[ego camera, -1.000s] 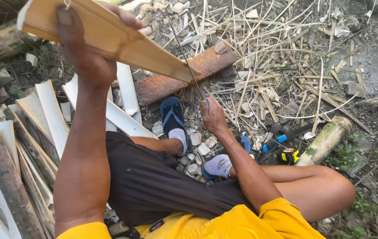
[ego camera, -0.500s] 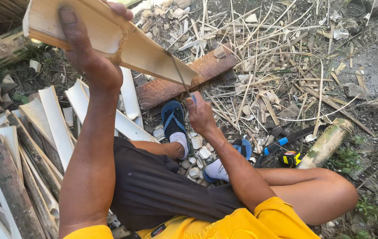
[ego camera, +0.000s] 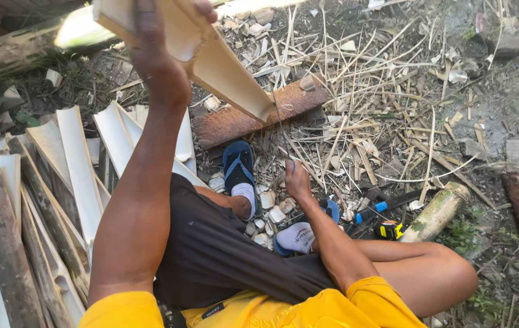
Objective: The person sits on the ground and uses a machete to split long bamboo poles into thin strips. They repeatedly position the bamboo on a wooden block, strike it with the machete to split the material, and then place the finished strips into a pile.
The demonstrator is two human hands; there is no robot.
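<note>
The left hand (ego camera: 162, 67) grips a pale split bamboo piece (ego camera: 211, 58) with closed fingers, raised high. The right hand (ego camera: 297, 181) pinches a thin strand (ego camera: 281, 130) hanging from its end.

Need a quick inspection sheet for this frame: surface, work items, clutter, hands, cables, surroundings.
Surface: bare dirt ground strewn with dry splinters.
Work items: pale split bamboo slat raised in the air; a thin fibre strand hangs from its lower end.
Clutter: rusty flat bar, bamboo stub, tape measure, blue-handled tool.
Hands: left hand grips the slat; right hand pinches the strand near the blue sandals.
Cables: nothing seen.
Surroundings: stacked split slats at left.
</note>
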